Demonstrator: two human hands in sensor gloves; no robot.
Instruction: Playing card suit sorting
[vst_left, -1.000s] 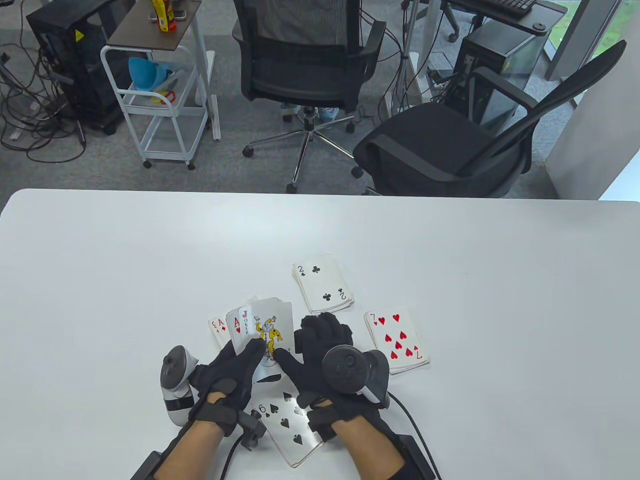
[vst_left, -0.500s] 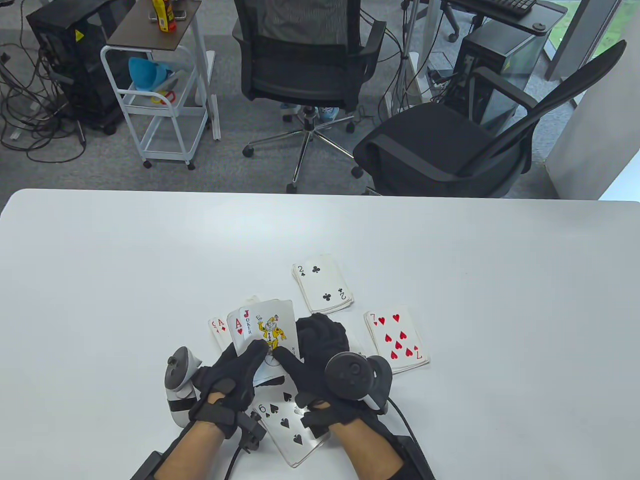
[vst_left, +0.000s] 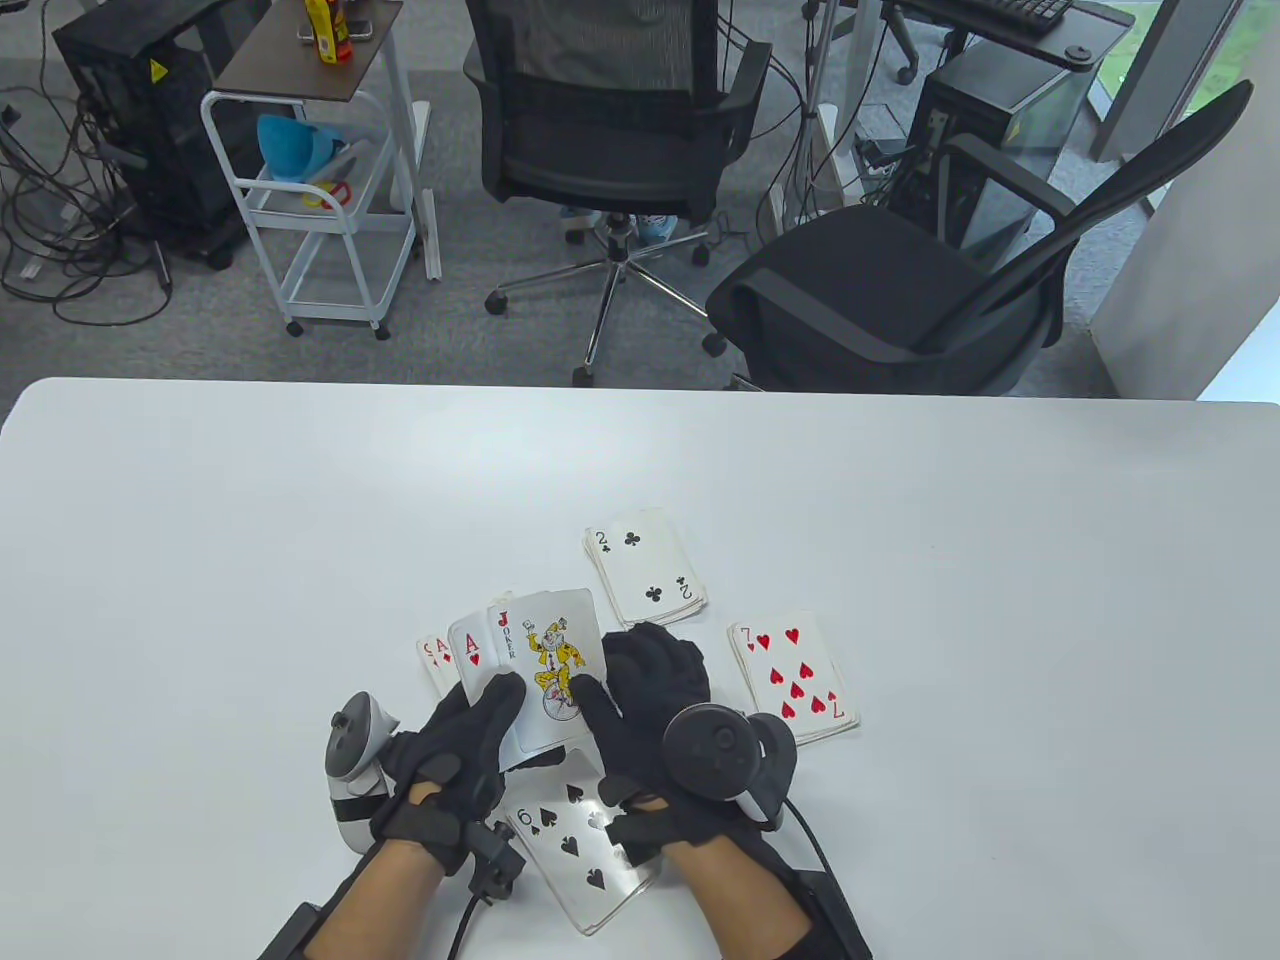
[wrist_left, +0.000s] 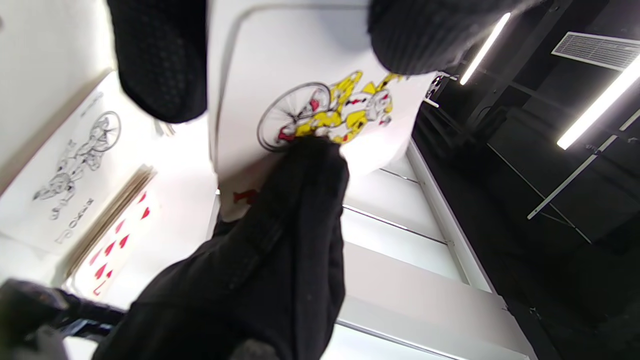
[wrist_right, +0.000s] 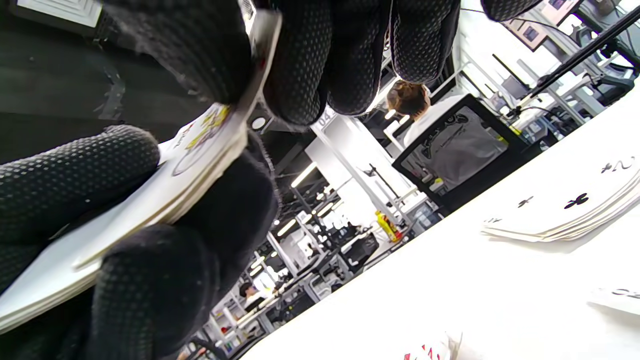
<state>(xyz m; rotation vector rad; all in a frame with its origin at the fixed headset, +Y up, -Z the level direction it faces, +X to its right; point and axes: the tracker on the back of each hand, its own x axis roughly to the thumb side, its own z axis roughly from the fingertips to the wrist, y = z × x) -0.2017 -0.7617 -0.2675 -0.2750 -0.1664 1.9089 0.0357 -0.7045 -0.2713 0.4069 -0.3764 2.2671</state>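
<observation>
My left hand (vst_left: 470, 735) grips a small fan of held cards (vst_left: 475, 655) above the table, an ace of hearts showing behind the front card. That front card is a colour joker (vst_left: 550, 650), and my right hand (vst_left: 625, 675) pinches it, thumb on its face and fingers behind. In the left wrist view the joker (wrist_left: 320, 105) fills the top. The right wrist view shows its edge (wrist_right: 205, 135) between my fingers. On the table lie a clubs pile (vst_left: 645, 565), a hearts pile (vst_left: 795, 680), a diamonds pile (vst_left: 432, 660) and a spades pile (vst_left: 580, 850).
A black-and-white joker (wrist_left: 75, 170) lies face up on the table beside the hearts pile, hidden under my right hand in the table view. The white table (vst_left: 250, 550) stretches wide around the piles. Two office chairs (vst_left: 620, 100) stand beyond its far edge.
The joker has slid right and slightly up across the fan, baring more of the ace of hearts. My right hand shifted right with it; the left hand barely moved.
</observation>
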